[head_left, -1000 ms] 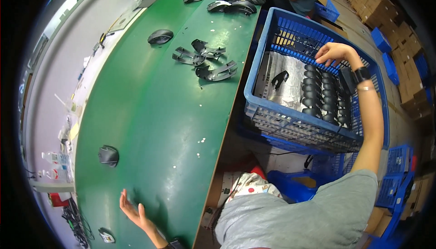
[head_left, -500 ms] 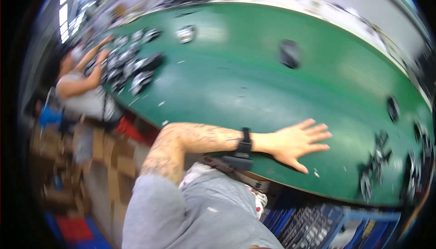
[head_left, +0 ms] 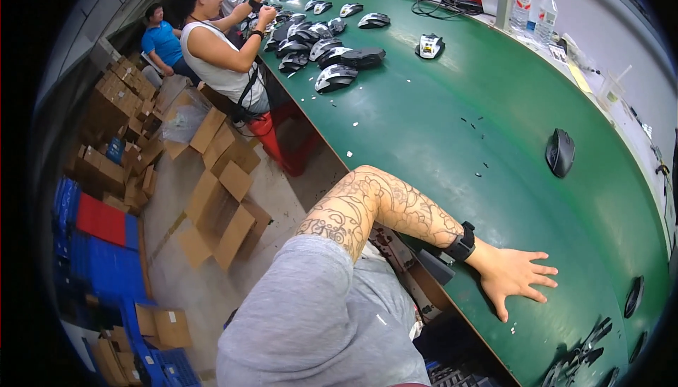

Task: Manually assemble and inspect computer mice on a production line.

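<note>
My left hand (head_left: pixel 519 275) lies palm down on the green tabletop (head_left: pixel 424 118), its fingers spread and nothing under them that I can see. A black band with a small dark box (head_left: pixel 461 243) is strapped round that wrist. Close to the thumb are small white scraps (head_left: pixel 513 328). Beyond the fingertips, near the lower right, lie several dark plastic parts (head_left: pixel 579 355) in a loose heap. A black computer mouse (head_left: pixel 560 152) stands alone farther off, apart from the hand. My right hand is out of the picture.
Several silver-and-black mice (head_left: pixel 335 78) crowd the table's far left, where a person in a white top (head_left: pixel 219 62) works. A mouse with its top off (head_left: pixel 429 46) lies nearby. Open cardboard boxes (head_left: pixel 219 196) and a red stool (head_left: pixel 286 140) stand on the floor. Water bottles (head_left: pixel 546 16) line the back shelf.
The view has swung left, bringing more of the floor and the co-worker into sight. My left hand stays spread flat on the table.
</note>
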Available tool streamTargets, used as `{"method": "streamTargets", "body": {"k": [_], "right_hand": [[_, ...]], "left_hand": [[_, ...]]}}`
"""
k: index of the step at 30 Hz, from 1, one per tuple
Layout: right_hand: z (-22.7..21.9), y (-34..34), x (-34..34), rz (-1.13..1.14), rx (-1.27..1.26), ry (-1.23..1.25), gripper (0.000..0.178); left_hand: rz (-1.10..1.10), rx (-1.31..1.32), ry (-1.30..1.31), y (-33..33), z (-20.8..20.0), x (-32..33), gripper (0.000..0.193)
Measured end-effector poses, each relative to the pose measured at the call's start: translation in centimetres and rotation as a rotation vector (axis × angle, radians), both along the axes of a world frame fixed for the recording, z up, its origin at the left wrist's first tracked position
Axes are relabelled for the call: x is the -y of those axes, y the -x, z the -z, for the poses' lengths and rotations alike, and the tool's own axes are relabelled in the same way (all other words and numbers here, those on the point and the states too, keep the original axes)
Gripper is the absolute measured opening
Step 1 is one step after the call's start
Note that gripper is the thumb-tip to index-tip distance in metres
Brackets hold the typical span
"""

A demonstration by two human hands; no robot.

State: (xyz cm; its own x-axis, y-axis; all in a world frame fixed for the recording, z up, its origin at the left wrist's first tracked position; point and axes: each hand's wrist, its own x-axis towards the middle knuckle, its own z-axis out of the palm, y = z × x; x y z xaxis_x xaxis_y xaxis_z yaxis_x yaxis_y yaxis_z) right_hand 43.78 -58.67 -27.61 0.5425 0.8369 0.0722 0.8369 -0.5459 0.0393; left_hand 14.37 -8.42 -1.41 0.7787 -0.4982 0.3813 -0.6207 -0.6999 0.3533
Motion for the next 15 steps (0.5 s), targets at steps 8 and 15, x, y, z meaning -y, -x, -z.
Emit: {"method": "streamTargets", "body": {"k": [8, 15], "right_hand": [[-1.6, -2.9, -1.8, -0.036, 0.012, 0.048, 0.051], [-3.0, -3.4, -1.0, -0.04, -0.001, 0.117, 0.052]], "left_hand": [[0.027, -0.019, 0.062, -1.1, 1.0, 2.0, 0.083], [0.034, -0.033, 0.099, -1.1, 1.2, 3.3, 0.083]]}}
